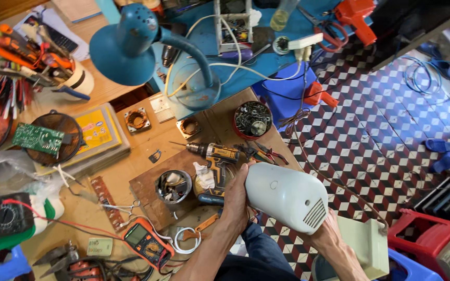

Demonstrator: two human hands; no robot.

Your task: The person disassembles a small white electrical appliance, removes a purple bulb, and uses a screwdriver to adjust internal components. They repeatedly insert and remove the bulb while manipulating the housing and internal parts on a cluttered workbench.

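Pale grey plastic fills the lower centre of the frame: a rounded housing [287,196] with a vent grille at its lower right end, held above the counter [131,156] edge and the patterned floor [371,130]. The left hand [235,200] wraps its fingers closed around the housing's left end; the right hand [329,237] supports the grille end from below, but its fingers are hidden, so I cannot tell how they stand.

Judging from this, a firm two-handed hold close to the body suits the smooth shell best, with the grille kept turned where it can be seen.

Just left of the left hand lies a yellow drill [214,156], and beside it a tin [173,186] of small parts. A second bowl of screws [252,119] sits above. Pliers [266,153] lie close to the housing's upper edge. An orange meter [148,243] rests at lower left, and a blue lamp [131,44] hangs over the upper left. A cord [334,182] trails behind the housing and could snag.
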